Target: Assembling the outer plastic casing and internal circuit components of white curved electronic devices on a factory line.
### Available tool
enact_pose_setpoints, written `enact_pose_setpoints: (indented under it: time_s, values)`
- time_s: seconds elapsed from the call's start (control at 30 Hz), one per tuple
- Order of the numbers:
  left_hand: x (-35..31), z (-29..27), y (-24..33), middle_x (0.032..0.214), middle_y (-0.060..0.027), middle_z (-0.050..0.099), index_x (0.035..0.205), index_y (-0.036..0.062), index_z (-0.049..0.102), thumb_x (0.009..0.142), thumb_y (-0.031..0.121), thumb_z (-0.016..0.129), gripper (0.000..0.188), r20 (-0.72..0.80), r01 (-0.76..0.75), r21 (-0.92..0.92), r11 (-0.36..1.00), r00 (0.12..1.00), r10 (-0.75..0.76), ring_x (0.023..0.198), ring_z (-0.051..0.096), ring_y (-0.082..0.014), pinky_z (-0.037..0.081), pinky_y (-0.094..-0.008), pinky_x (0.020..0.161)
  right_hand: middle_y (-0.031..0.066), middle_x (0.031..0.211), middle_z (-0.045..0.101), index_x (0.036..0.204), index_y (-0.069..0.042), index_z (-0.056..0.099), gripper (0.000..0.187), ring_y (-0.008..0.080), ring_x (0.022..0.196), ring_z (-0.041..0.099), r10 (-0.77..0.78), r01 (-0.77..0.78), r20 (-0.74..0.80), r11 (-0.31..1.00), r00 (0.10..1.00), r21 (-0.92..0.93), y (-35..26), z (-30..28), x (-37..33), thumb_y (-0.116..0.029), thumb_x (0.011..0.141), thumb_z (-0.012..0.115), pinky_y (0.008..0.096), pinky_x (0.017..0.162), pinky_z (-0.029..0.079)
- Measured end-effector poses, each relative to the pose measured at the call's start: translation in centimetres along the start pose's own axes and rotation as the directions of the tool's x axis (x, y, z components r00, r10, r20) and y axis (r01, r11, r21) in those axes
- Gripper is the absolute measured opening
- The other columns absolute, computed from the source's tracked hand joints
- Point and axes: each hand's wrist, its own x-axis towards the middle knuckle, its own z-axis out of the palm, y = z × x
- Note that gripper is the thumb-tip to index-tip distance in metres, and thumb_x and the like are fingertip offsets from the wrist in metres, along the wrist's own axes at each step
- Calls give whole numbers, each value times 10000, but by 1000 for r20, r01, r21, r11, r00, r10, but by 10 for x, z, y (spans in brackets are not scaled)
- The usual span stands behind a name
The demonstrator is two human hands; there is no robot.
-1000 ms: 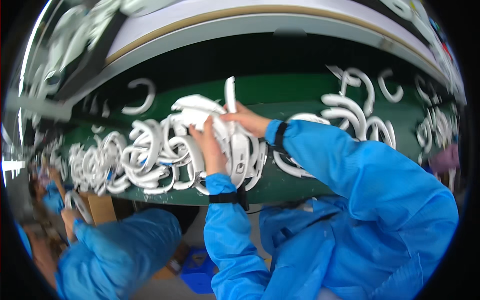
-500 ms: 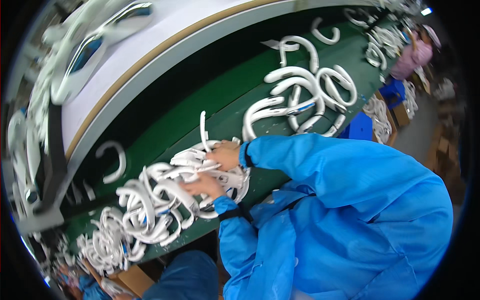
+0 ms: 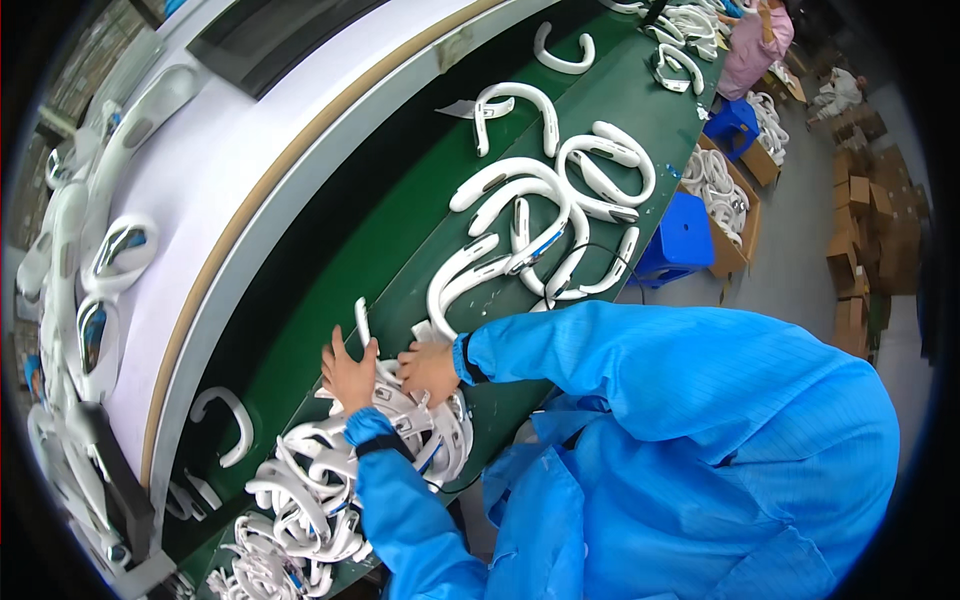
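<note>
My left hand (image 3: 348, 376) is over the far side of a heap of white U-shaped plastic parts, which look like neck-fan shells (image 3: 452, 440). Its fingers are spread and its thumb stands apart. A narrow white curved strip (image 3: 361, 318) lies just beyond its fingertips. Close by on the right, my right hand (image 3: 428, 371) has its fingers bent down over a white curved part (image 3: 388, 368) at the top of the heap. Its fingertips are partly hidden among the pieces. Both wrists wear dark bands at the blue sleeves.
More white shells (image 3: 300, 490) pile up on the green bench (image 3: 500, 395) at lower left. Several loose ones (image 3: 540, 215) lie further right. A white ledge (image 3: 330, 80) runs behind. Blue stools (image 3: 680, 235), filled cartons (image 3: 745, 262) and a person in pink (image 3: 750, 55) are at far right.
My left hand has moved from the near side of the heap to its far side, and its fingers have spread. My right hand stays at the heap. The view has shifted.
</note>
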Motion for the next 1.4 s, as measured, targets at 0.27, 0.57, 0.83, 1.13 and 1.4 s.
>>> enact_pose_setpoints:
  time_s: [0.27,0.57,0.83,1.13,1.4]
  values:
    - [2,31,-8,993,-151,589,995,55,613,697,221,593,342,-66,47,-4,999,997,-47,1021,519,-344,244,-561,978,113,932,644,1138,-71,576,498,268,838,624,142,-41,-97,743,985,668,92,-97,-84,-393,767,658,365,739,487]
    - [-51,-28,6,892,-209,546,873,-38,562,711,41,563,180,10,-152,-116,982,988,155,865,504,-393,393,-451,785,100,1285,481,1280,-164,468,643,345,1170,456,857,-825,-430,448,286,345,371,-199,-182,-157,671,676,464,940,399]
    - [-58,-22,9,915,-191,573,904,-56,580,722,-16,543,190,116,176,-341,924,983,-144,819,569,-339,445,-388,752,84,1152,544,1144,-89,565,464,274,1080,502,787,-941,-515,293,339,-172,440,-182,-193,-155,688,618,535,924,340]
    - [-84,-8,-3,818,-128,603,880,-59,595,767,26,597,141,89,349,-492,798,932,-352,777,569,-248,452,-336,726,125,1014,634,1008,-61,594,274,269,1002,551,776,-984,-610,177,159,-32,484,-162,-196,-175,761,561,422,830,390]
    - [-93,-3,-14,1152,-240,426,1299,-13,324,728,250,748,758,-299,659,-62,750,705,-643,1017,439,-336,368,-431,877,145,807,658,1084,-76,525,473,329,819,634,547,-857,-740,510,391,-75,477,-157,-207,-251,670,670,451,772,428]
